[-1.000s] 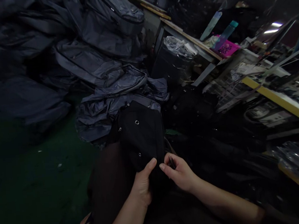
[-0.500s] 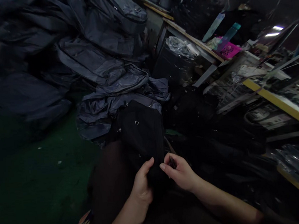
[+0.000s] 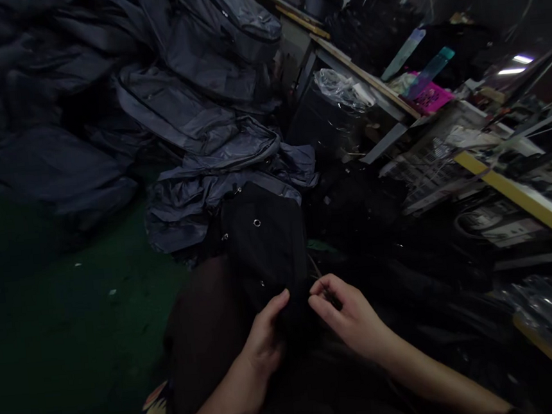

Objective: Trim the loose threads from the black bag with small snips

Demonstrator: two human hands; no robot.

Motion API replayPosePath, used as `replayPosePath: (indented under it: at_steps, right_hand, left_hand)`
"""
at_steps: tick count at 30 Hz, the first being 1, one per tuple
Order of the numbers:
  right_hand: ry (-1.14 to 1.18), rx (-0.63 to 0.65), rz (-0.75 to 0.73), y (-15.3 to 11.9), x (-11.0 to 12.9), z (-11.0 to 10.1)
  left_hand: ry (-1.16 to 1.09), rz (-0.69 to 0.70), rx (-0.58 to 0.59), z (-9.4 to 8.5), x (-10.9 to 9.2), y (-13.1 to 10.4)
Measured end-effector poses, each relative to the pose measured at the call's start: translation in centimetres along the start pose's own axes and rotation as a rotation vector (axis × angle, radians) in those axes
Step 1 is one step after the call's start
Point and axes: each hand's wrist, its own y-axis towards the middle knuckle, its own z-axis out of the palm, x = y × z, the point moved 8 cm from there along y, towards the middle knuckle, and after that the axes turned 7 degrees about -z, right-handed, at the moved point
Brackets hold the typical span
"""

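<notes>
A black fabric bag (image 3: pixel 274 246) with several small metal rings lies across my lap. My left hand (image 3: pixel 266 333) grips its near edge, the thumb on top and the other fingers hidden beneath. Beside the bag's right edge, my right hand (image 3: pixel 343 307) is closed, thumb and fingertips pinched together. Something small and dark shows inside its curled fingers, too dim to name. A thin cord or strap (image 3: pixel 315 267) runs up from near that hand along the bag's side.
Dark grey backpacks (image 3: pixel 196 124) are heaped ahead and to the left on the green floor (image 3: pixel 74 328). A plastic-lined bin (image 3: pixel 316 116) stands beyond the bag. On the right are a cluttered rack with a yellow edge (image 3: pixel 521 195) and a pink basket (image 3: pixel 433 95).
My right hand has shifted slightly right and up, a little away from the bag's edge. My left hand keeps its hold. The whole view has moved slightly.
</notes>
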Motion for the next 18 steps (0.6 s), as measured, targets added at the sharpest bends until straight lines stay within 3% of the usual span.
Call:
replayPosePath:
  at_steps: [6, 11, 18]
  right_hand:
    - [0.038, -0.013, 0.055, -1.0, 2.0, -0.5]
    - [-0.005, -0.019, -0.074, -0.5, 3.7, 1.0]
    - [-0.107, 0.007, -0.035, 0.1, 3.4, 2.1]
  left_hand:
    - [0.013, -0.003, 0.057, 0.3, 0.1, 0.1]
    - [0.006, -0.015, 0.090, 0.2, 0.3, 0.0]
    - [-0.003, 0.014, 0.022, -0.2, -0.1, -0.3]
